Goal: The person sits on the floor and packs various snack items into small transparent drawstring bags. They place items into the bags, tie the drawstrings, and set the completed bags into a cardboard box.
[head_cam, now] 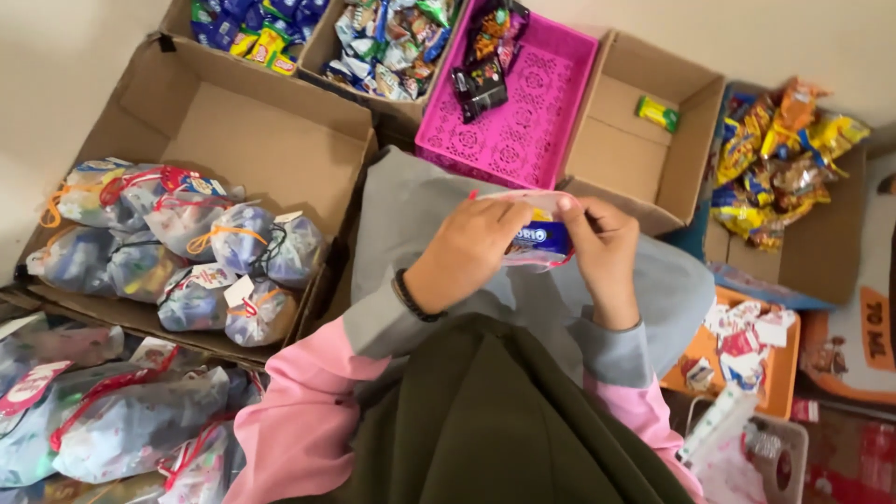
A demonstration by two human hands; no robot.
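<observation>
My left hand point(469, 250) and my right hand point(605, 254) hold a small clear plastic bag point(534, 241) between them above my grey-clad lap. A blue snack pack sits inside the bag. Both hands pinch the bag's top edge, fingers closed on it. A dark band circles my left wrist.
A large cardboard box point(280, 121) at left holds several tied, filled bags point(233, 252). More filled bags point(121, 420) lie at lower left. A pink basket point(532, 112), an almost bare box point(644, 140), boxes of snacks point(779, 159) and an orange tray of tags point(747, 350) surround me.
</observation>
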